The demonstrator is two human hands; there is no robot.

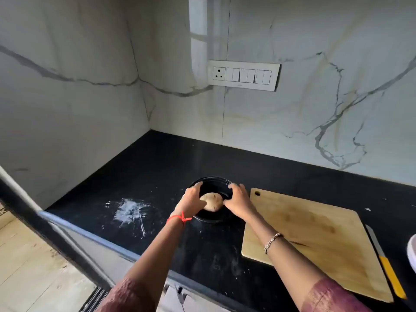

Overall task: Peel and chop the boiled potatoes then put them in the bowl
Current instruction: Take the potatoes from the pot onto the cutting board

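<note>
A black bowl (213, 183) stands on the black counter, just left of a wooden cutting board (315, 233). A pale brown potato (211, 202) with its skin on is held over the bowl's near side. My left hand (190, 198) grips the potato from the left, and my right hand (238, 200) grips it from the right. Both wrists wear bands. A knife (386, 262) with a yellow handle lies along the board's right edge.
A white floury smear (130, 212) marks the counter left of the bowl. A white rim (412, 253) shows at the right frame edge. Marble walls close the back and left; a switch panel (243, 74) is on the back wall. The counter's front edge runs diagonally at lower left.
</note>
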